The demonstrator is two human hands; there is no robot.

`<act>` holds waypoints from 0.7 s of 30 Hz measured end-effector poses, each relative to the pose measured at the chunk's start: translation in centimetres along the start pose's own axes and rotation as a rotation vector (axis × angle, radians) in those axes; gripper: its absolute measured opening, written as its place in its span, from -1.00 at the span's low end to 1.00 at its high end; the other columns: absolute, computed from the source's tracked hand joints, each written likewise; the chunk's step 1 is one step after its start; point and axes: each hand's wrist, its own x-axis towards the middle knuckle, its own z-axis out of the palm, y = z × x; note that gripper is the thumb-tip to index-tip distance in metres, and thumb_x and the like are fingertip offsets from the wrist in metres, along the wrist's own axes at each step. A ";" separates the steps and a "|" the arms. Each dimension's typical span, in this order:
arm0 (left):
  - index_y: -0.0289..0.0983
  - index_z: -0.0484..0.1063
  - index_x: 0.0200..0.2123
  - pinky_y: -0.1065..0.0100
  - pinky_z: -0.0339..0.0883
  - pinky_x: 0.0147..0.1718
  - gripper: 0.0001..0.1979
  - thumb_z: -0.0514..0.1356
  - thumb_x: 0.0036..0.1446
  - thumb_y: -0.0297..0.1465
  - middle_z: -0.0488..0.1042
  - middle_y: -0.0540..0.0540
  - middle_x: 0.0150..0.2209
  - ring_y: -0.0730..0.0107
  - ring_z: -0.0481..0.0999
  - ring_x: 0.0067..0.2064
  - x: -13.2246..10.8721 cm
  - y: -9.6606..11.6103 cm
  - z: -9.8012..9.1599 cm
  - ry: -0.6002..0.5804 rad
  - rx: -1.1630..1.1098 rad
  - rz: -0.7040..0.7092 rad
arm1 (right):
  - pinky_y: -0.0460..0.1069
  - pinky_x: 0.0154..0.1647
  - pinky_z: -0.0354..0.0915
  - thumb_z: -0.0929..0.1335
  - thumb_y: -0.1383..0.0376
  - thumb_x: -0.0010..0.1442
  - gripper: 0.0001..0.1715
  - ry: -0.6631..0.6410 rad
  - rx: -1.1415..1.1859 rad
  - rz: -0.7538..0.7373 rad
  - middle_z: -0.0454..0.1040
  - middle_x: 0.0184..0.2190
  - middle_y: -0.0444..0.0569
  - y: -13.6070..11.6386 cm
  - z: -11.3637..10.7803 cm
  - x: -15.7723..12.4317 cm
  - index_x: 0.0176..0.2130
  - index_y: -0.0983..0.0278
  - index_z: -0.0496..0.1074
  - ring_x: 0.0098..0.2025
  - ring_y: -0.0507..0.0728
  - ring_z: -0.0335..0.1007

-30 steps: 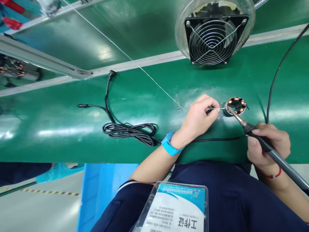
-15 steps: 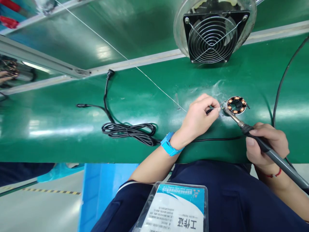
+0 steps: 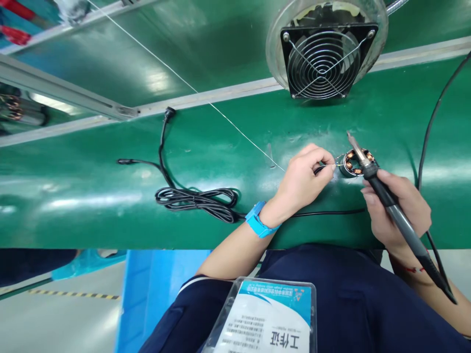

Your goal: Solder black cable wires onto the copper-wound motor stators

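Observation:
A small round motor stator (image 3: 352,164) with copper coils sits on the green bench (image 3: 221,147). My left hand (image 3: 301,179), with a blue wrist strap (image 3: 259,220), pinches a thin solder wire (image 3: 235,126) whose end points at the stator's left side. My right hand (image 3: 395,208) grips a soldering iron (image 3: 390,206). Its tip is raised and tilted away, above the stator's far edge.
A black fan (image 3: 324,54) in a clear round housing stands behind the stator. A coiled black cable (image 3: 196,198) lies to the left of my left hand. Another black cable (image 3: 429,122) runs along the right. An ID badge (image 3: 265,318) hangs at my chest.
The iron's tip has lifted off the stator's left side and swung up and back. My right hand shifted left toward the stator. My left hand has held still.

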 end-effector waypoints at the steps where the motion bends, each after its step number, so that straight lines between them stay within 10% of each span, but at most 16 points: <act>1: -0.29 0.38 -0.48 0.46 0.20 -0.38 -0.85 0.16 0.06 -0.62 0.36 0.04 -0.45 0.56 0.29 -0.40 0.0 0.0 0.0 0.002 -0.002 0.003 | 0.07 -0.21 0.45 0.37 0.30 0.21 -0.43 -0.030 -0.016 0.018 0.55 -0.14 -0.07 -0.1 0.1 0.2 0.19 0.08 0.27 -0.23 0.13 0.52; 6: -0.30 0.38 -0.48 0.46 0.20 -0.39 -0.85 0.16 0.05 -0.63 0.35 0.04 -0.45 0.56 0.28 -0.41 0.1 0.0 0.1 0.000 -0.012 0.008 | 0.16 0.09 0.32 0.27 0.29 0.32 -0.47 -0.158 -0.130 0.053 0.55 -0.08 -0.09 -0.9 0.4 2.3 0.24 0.06 0.15 0.03 0.17 0.45; 21: -0.31 0.41 -0.43 0.49 0.09 -0.59 -0.93 0.18 0.10 -0.46 0.32 0.08 -0.57 0.62 0.18 -0.59 0.2 0.4 -0.4 -0.212 -0.319 -0.311 | 0.19 -0.07 0.23 0.34 0.34 0.20 -0.49 -0.189 -0.325 0.136 0.57 -0.26 -0.08 -1.1 2.0 2.6 0.13 0.14 0.24 -0.21 0.22 0.43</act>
